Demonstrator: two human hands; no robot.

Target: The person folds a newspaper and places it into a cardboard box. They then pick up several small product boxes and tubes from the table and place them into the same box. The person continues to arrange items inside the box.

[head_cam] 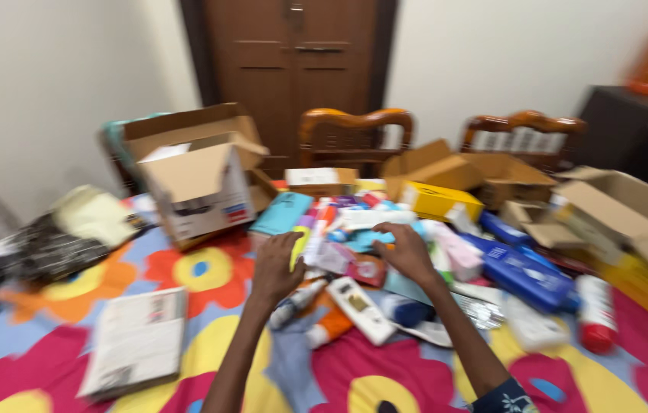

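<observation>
The left hand (276,268) is curled around a small yellow-green tube (296,249), fingers closed on it, above the near edge of a heap of cosmetic tubes and small packets (354,229). The right hand (408,252) lies palm down on that heap with fingers spread; whether it grips anything cannot be told through the blur. Below the hands lie a white flat box (361,310) and an orange-capped tube (330,326). Further right sit a blue flat pack (527,275) and a red-and-white bottle (595,313). All rest on a bench under a flowered cloth (385,375), with an open cardboard box (198,180) to the left and wooden chairs (354,134) behind.
</observation>
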